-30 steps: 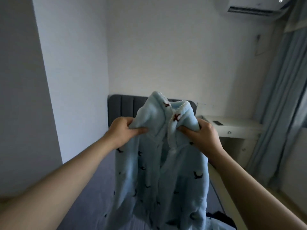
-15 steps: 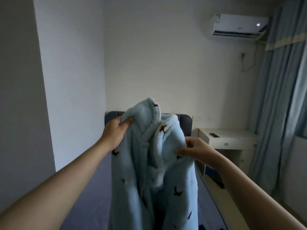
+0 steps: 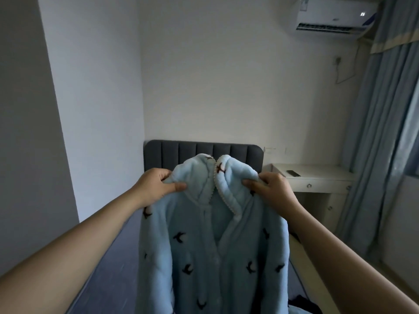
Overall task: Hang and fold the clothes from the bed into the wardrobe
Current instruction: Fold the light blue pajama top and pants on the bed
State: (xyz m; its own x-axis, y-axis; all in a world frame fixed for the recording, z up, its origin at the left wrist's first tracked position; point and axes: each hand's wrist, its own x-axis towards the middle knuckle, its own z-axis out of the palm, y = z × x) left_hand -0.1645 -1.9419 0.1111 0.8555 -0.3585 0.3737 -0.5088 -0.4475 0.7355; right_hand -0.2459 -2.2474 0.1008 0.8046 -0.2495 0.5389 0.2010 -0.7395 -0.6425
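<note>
Between both hands' fingers (image 3: 179, 186), fleece top (image 3: 210, 250).

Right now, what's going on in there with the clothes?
A person is holding up a light blue fleece top with small dark bird shapes on it. The left hand pinches one shoulder and the right hand pinches the other, so the top hangs open, front facing them, over the bed and in front of the dark headboard. No hanger or wardrobe is in view, so it is neither hung nor folded yet.
</note>
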